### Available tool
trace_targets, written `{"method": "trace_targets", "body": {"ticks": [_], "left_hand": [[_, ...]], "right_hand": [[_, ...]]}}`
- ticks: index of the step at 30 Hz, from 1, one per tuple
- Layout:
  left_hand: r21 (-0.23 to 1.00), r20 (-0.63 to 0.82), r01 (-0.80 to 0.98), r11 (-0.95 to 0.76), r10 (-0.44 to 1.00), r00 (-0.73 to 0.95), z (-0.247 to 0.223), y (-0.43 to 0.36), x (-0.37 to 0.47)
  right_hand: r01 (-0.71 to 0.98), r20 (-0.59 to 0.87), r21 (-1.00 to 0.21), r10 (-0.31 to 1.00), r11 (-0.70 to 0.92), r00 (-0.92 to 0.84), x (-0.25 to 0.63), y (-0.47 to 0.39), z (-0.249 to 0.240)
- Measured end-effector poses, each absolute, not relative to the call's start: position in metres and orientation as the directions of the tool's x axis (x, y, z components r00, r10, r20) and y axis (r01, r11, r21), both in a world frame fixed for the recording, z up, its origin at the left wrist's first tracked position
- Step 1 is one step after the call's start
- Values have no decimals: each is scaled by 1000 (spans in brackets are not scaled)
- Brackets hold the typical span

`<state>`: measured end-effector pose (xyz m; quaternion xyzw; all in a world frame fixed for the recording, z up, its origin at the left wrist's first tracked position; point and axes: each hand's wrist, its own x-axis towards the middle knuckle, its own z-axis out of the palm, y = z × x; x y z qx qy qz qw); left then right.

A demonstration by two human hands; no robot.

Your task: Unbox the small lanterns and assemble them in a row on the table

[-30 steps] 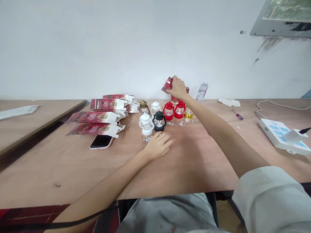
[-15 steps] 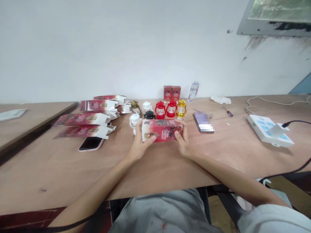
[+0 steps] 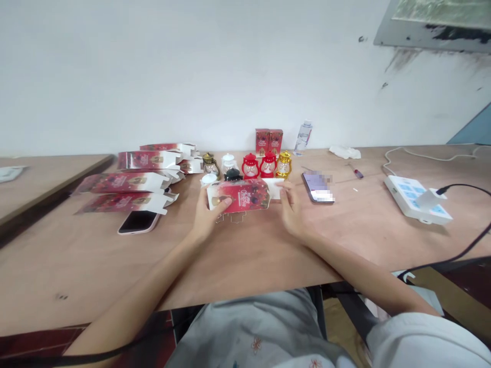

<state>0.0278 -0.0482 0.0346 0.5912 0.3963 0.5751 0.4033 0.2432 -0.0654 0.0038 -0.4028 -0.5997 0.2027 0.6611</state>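
Observation:
A red printed box [image 3: 249, 197] lies sideways between my hands, above the front of the lantern group. My left hand [image 3: 210, 208] grips its left end, the thumb across the printed face. At the right end a white flap [image 3: 275, 188] sticks out, and my right hand [image 3: 289, 207] pinches it. Behind the box stand a red lantern [image 3: 250, 166], another red lantern [image 3: 268, 165], a gold lantern [image 3: 284, 164], a bronze lantern [image 3: 210, 164] and a white lantern [image 3: 229, 162]. A black lantern [image 3: 232, 175] and a second white lantern [image 3: 209, 179] are partly hidden by the box.
Several flattened boxes [image 3: 130, 181] lie at the left, over a pink-edged phone [image 3: 138, 222]. Two upright red boxes [image 3: 269, 141] and a bottle [image 3: 304, 138] stand by the wall. Rightward lie another phone [image 3: 318, 187], a tissue [image 3: 345, 152], a screwdriver [image 3: 358, 173] and a power strip [image 3: 416, 198].
The box's right end has opened, with a white flap now showing. My right hand has moved off the printed side onto the flap. The view has shifted slightly.

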Motion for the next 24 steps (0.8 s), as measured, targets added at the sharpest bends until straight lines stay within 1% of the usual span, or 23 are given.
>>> {"method": "trace_targets", "body": {"ticks": [2, 4, 6, 9, 13, 15, 18, 20, 24], "left_hand": [[930, 366, -11, -366, 930, 17, 33, -47, 27], [925, 380, -26, -379, 925, 11, 30, -46, 26], [918, 396, -28, -396, 918, -3, 27, -45, 25], [907, 422, -5, -422, 907, -13, 25, -44, 24], [894, 446, 35, -446, 895, -14, 26, -46, 25], [880, 472, 66, -470, 882, -16, 27, -47, 25], [839, 534, 112, -532, 845, 20, 29, -49, 25], [800, 582, 142, -583, 811, 53, 30, -52, 25], [716, 658, 224, -661, 746, 100, 30, -57, 27]], "right_hand": [[253, 643, -762, 743, 596, 188, 243, -70, 8], [261, 629, -768, 765, 585, 139, 241, -75, 11], [252, 612, -780, 783, 573, 113, 239, -77, 13], [226, 590, -801, 795, 555, 138, 239, -78, 15], [171, 524, -848, 842, 502, 126, 241, -73, 16], [111, 462, -886, 880, 451, 107, 241, -70, 14], [-42, 374, -925, 923, 378, 88, 238, -66, 11], [-120, 352, -926, 933, 359, 72, 236, -64, 9], [-197, 308, -926, 947, 321, 96, 235, -61, 7]]}}
